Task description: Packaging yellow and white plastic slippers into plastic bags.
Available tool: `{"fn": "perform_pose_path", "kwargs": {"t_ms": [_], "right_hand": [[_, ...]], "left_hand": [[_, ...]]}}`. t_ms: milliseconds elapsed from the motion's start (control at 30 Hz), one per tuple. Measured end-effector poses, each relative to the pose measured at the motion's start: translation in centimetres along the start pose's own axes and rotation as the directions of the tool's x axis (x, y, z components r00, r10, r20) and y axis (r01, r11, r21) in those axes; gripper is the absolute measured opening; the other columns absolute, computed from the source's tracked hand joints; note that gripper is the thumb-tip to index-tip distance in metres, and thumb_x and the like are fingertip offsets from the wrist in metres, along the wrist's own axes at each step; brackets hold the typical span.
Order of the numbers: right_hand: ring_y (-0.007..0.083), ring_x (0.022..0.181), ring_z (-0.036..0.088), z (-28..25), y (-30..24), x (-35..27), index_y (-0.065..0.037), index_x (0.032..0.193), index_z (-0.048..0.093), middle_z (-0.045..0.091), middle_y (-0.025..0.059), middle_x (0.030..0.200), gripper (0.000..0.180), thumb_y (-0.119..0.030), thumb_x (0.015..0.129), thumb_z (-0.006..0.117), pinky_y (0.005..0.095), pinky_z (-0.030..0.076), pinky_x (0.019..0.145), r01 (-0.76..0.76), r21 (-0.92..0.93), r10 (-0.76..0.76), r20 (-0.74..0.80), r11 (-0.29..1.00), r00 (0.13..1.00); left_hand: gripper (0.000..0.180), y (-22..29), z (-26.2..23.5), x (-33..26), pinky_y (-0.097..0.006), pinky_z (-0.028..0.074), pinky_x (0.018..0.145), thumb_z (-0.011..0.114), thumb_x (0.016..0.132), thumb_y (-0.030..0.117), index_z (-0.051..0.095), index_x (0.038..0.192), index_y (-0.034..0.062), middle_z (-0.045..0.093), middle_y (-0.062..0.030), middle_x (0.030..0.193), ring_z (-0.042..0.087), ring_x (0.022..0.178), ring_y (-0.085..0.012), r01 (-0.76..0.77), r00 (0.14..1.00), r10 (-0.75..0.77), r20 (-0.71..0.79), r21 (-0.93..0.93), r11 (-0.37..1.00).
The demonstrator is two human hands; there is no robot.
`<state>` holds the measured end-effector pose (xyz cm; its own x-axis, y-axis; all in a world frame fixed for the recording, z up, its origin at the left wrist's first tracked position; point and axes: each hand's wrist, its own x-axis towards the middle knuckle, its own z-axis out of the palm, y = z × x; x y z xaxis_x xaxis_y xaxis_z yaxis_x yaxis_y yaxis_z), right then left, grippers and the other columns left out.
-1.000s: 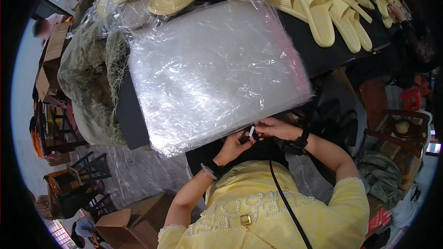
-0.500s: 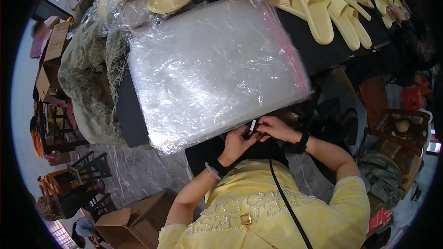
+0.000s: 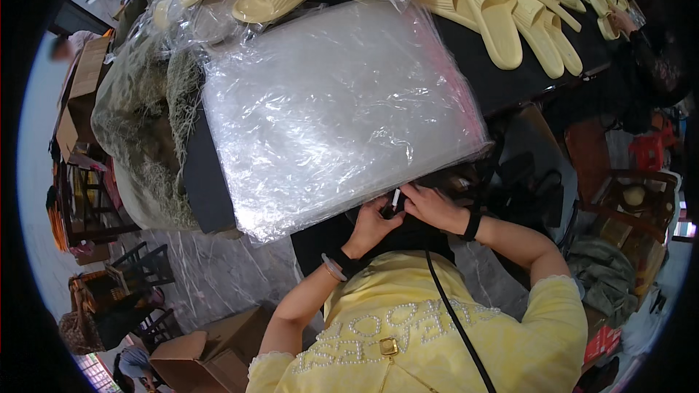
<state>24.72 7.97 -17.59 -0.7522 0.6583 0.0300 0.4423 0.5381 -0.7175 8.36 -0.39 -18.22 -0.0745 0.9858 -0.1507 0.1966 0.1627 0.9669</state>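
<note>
Small white stick (image 3: 395, 199) pinched between my left hand (image 3: 376, 224) and right hand (image 3: 431, 207), close together; a fumble could drop it off the desk (image 3: 510, 84) edge.

- Small white object (image 3: 395, 199) between the two hands: too small to tell what it is; lower end hidden by fingers.
- Left hand (image 3: 375, 223): fingertips buried against a dark item, grip unclear.
- Right hand (image 3: 431, 206): fingertips hidden under the edge of the clear plastic bag stack (image 3: 331, 109); whether it pinches anything cannot be told.
- Dark item (image 3: 415, 236) beneath the hands: mostly covered, kind unreadable.
- Tabletop (image 3: 510, 80): largely hidden by the bags.
- Yellow slippers (image 3: 502, 18): top row cut off by the picture's edge.
- Cardboard box (image 3: 193, 356): cut by the dark fisheye rim.
</note>
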Motion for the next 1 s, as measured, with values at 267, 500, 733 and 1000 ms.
{"fn": "perform_pose_path", "kwargs": {"t_ms": [267,500,733,1000], "right_hand": [[0.042,0.061,0.058,0.3,0.2,-0.6,-0.003,0.093,0.045,0.058,0.0198,0.066,0.014,-0.011,0.087,0.054,0.0444,0.047,0.05,-0.066,0.132,0.066,0.002,0.989,0.998],[0.035,0.06,0.06,-1.1,-1.9,-0.4,-0.002,0.093,0.045,0.056,0.016,0.068,0.013,-0.007,0.085,0.054,0.0381,0.044,0.051,-0.51,0.474,0.437,0.262,0.718,0.86],[0.0248,0.084,0.055,-1.8,-0.4,-0.9,-0.001,0.094,0.049,0.049,0.0126,0.097,0.016,-0.002,0.079,0.056,0.0345,0.045,0.071,0.044,0.268,-0.055,0.034,0.962,0.998],[0.0218,0.086,0.052,-1.9,0.1,-0.5,-0.001,0.088,0.05,0.047,0.01,0.1,0.016,0.001,0.076,0.059,0.0292,0.045,0.071,0.14,0.386,-0.214,0.156,0.912,0.964]], "left_hand": [[0.022,0.6,-0.2,0.2,-0.029,0.042,0.078,0.073,0.074,0.014,0.063,0.086,-0.0023,0.057,-0.008,0.087,0.052,0.084,-0.0193,0.135,0.989,-0.129,0.077,-0.073,0.988],[0.025,1.2,-0.2,0.4,-0.027,0.042,0.077,0.072,0.078,0.017,0.062,0.093,-0.0008,0.056,-0.0049,0.089,0.051,0.083,-0.0149,0.099,0.989,-0.074,0.129,-0.198,0.975],[0.025,1.1,-0.5,0.5,-0.025,0.043,0.074,0.071,0.08,0.019,0.06,0.089,-0.0007,0.055,-0.0061,0.085,0.051,0.079,-0.0135,0.203,0.961,-0.124,0.248,-0.324,0.924],[0.026,0.1,0.7,-0.1,-0.039,0.046,0.079,0.067,0.077,0.017,0.062,0.093,-0.0026,0.058,-0.0189,0.095,0.055,0.095,-0.0369,-0.013,1.0,0.009,0.015,0.345,0.939]]}}
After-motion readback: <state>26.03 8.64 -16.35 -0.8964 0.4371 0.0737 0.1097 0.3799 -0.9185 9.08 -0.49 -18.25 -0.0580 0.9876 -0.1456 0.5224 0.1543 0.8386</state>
